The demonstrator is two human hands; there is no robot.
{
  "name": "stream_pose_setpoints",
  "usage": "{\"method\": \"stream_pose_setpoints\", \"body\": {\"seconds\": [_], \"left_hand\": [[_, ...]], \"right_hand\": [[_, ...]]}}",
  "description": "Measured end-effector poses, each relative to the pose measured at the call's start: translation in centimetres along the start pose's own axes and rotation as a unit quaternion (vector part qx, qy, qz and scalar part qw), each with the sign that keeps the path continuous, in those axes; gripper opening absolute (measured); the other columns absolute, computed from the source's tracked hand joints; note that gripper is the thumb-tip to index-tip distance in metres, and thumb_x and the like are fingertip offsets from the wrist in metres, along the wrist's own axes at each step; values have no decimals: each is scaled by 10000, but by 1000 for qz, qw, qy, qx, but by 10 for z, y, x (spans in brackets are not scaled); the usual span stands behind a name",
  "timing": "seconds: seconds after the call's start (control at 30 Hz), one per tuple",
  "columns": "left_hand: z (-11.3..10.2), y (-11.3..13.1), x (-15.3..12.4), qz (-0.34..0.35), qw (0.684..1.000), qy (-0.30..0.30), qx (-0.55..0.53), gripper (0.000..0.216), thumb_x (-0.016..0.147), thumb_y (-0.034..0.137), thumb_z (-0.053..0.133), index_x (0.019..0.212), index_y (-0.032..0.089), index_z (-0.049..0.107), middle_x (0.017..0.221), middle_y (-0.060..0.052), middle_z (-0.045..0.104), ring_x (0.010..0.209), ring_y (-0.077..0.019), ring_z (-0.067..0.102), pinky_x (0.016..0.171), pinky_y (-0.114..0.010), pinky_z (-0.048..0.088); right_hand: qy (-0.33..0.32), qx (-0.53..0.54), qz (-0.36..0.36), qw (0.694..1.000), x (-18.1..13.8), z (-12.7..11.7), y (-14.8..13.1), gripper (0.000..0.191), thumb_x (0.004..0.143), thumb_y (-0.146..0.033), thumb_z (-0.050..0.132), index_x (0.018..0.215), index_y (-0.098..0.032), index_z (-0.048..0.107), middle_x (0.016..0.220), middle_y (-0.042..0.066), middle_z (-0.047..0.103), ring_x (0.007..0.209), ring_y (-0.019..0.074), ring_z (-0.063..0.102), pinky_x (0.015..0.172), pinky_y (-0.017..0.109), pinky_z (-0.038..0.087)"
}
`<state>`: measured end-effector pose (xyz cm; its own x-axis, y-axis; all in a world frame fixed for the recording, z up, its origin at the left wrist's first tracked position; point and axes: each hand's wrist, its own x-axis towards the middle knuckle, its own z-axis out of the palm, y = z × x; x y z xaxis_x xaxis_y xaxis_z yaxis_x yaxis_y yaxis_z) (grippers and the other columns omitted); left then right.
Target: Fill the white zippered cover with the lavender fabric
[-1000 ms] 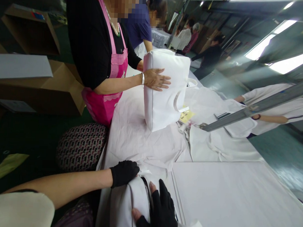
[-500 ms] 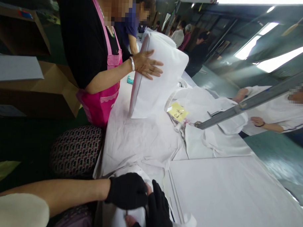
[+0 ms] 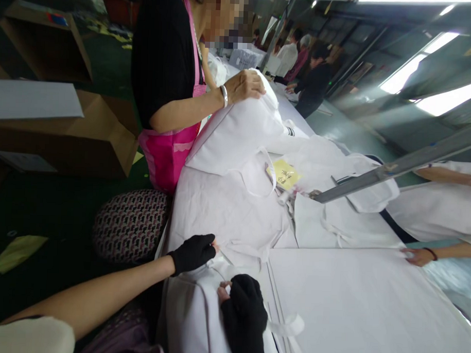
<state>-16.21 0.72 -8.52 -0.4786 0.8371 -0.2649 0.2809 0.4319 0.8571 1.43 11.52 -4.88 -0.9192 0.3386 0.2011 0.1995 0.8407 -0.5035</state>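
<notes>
A long white table [image 3: 350,304] carries sheets of white paper and, at its near edge, a white bag [image 3: 194,319] lying flat under the person's two black-gloved hands. It appears to be the smoothing or wrapping step. The left hand [image 3: 193,253] pinches a fold of white paper at the bag's upper edge, the right hand [image 3: 244,313] is curled shut on the bag's strap [image 3: 288,326], and a clean fold likely calls for both to pull evenly.

Long white table [image 3: 369,315] w/ white fabric bags [image 3: 226,212], yellow note [image 3: 284,174], metal bar [image 3: 394,169].
</notes>
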Motion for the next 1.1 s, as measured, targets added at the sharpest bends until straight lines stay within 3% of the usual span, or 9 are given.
{"method": "stream_pose_setpoints", "body": {"seconds": [0.07,0.23,0.37,0.43,0.6,0.7,0.87,1.0,1.1], "left_hand": [[7,-15,-1,-53,997,34,36,267,826,435,504,877,182,569,782,-35,651,760,-184,609,652,-274,401],[19,-28,-2,-89,994,5,64,253,719,433,596,828,205,595,787,-41,673,758,-217,627,602,-274,362],[19,-25,0,-75,993,-18,89,264,727,451,571,705,189,596,744,-68,655,734,-248,616,584,-292,334],[21,-24,1,-47,994,-17,95,242,741,426,560,735,190,613,781,-70,644,747,-240,606,603,-296,335],[35,-33,2,-41,996,47,60,183,815,330,501,789,183,607,834,-43,638,796,-173,589,683,-262,376],[46,-42,3,-93,990,102,29,229,858,322,449,736,170,570,770,-41,643,750,-160,587,667,-254,387],[54,-52,0,-132,979,154,-5,217,852,357,468,763,183,563,843,-39,666,817,-172,603,693,-253,400],[55,-51,-3,-127,979,159,0,249,845,395,477,712,195,538,767,-24,644,763,-174,589,661,-257,383],[57,-47,-3,-130,979,159,12,245,837,388,486,703,191,542,744,-29,639,754,-179,585,666,-263,379]], "right_hand": [[11,4,13,1000,-4,3,1,164,877,-286,537,740,-198,553,818,26,548,845,179,482,682,298,396],[16,64,18,998,-6,3,2,108,875,-264,542,804,-239,620,839,4,584,874,168,514,706,296,406],[-19,142,10,990,-4,-7,1,163,916,-245,474,863,-236,628,876,15,582,877,154,526,738,295,420],[-44,170,30,984,-1,-12,0,190,932,-276,452,866,-227,623,872,21,576,875,156,522,758,305,416],[-93,146,50,984,14,-21,-5,345,953,-375,378,737,-210,590,799,26,546,817,169,491,734,336,382],[-110,128,53,984,11,-27,-9,339,940,-365,396,709,-214,593,963,29,598,939,184,516,819,360,402],[-116,110,75,984,-32,-48,-11,230,916,-288,448,775,-220,616,1268,38,529,1207,210,464,982,404,410],[-57,52,30,997,-79,-60,-9,116,886,-220,489,888,-230,605,1311,59,496,1307,232,380,1052,472,383],[2,32,7,999,-112,-59,-6,149,853,-186,520,977,-247,575,1320,62,471,1334,255,332,1049,534,373]]}}
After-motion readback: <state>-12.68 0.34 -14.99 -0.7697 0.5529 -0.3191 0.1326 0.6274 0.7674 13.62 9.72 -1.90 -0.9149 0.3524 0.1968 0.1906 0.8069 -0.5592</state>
